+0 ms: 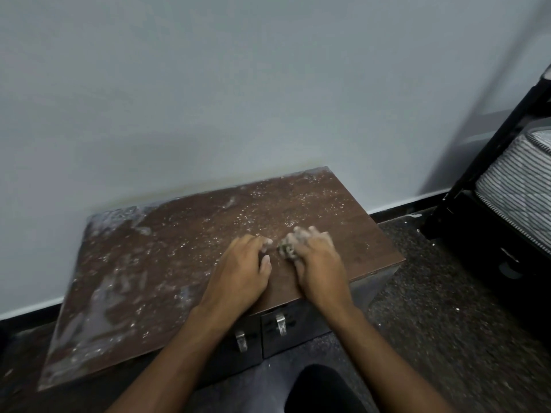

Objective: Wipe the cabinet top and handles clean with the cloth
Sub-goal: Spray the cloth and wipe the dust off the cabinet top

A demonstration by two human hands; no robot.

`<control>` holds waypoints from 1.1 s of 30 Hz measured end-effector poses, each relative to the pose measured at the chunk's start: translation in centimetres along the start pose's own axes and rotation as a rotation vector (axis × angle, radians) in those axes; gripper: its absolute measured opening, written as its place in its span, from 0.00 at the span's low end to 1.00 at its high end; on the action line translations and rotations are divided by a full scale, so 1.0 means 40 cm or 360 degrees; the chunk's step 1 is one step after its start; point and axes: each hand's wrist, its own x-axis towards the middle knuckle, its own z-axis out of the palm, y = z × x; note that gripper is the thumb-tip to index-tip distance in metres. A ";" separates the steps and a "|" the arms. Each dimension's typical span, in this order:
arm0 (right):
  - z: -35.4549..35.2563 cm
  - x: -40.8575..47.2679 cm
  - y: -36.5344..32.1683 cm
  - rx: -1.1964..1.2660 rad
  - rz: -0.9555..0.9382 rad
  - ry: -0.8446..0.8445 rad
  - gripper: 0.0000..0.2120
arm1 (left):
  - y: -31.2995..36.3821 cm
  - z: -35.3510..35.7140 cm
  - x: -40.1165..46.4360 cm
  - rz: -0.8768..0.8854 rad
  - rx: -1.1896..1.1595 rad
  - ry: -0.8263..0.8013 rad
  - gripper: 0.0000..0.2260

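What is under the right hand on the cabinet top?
A small crumpled cloth sticks out beside the right hand, on the dusty cabinet top. The hand hides the rest of it.

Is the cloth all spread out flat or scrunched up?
Scrunched up. The cloth shows only as a small wad under the right hand, whose fingers curl over it on the dusty cabinet top.

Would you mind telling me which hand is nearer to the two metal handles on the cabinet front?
Neither clearly: the handles sit below and between both wrists. The left hand rests on the cabinet top above them; the right hand grips the cloth there.
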 end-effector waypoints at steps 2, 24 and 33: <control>0.015 -0.053 -0.045 0.0021 -0.0279 -0.0100 0.18 | -0.009 -0.004 0.000 -0.0012 0.0005 0.0012 0.13; 0.072 -0.064 -0.168 0.0035 -0.0136 -0.0083 0.18 | -0.083 -0.080 -0.048 -0.0193 -0.0061 0.0122 0.10; 0.017 -0.044 -0.046 0.0007 -0.0110 0.0006 0.20 | -0.078 -0.075 -0.062 -0.0139 -0.0061 0.0031 0.09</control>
